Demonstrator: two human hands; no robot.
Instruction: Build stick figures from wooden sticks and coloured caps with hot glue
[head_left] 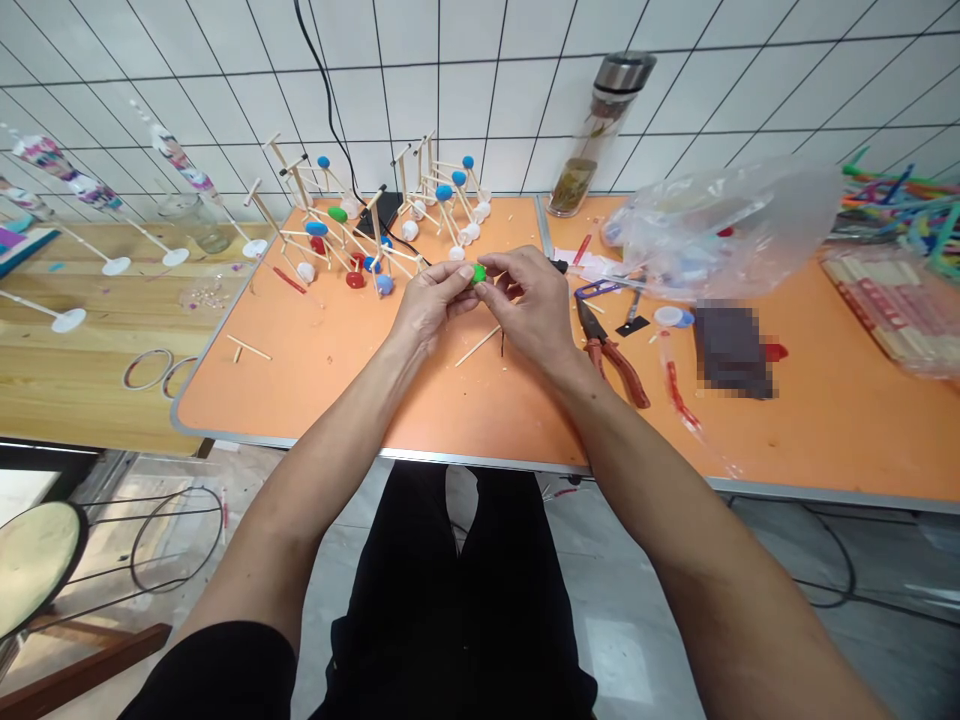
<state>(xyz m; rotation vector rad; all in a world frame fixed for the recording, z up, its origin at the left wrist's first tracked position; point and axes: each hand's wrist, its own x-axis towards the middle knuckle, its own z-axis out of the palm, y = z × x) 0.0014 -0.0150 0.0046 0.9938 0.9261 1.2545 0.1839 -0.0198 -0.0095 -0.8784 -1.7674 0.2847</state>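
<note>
My left hand (431, 302) and my right hand (525, 302) meet above the orange table (315, 375), with the fingertips of both pinching a small green piece (478, 274). A thin wooden stick (477, 346) slants out below my fingers, and its upper end is hidden behind my right hand. Just beyond my hands stand stick models (337, 235) built from wooden sticks, with blue, green, red and white round pieces on them. Red-handled pliers (609, 360) lie to the right of my right hand.
A clear plastic bag (720, 230) and a glass bottle (596, 140) stand at the back right, by the white tiled wall. Coloured pipe cleaners (900, 205) lie at the far right. A wooden table (82, 370) with several slender white-based stands adjoins on the left.
</note>
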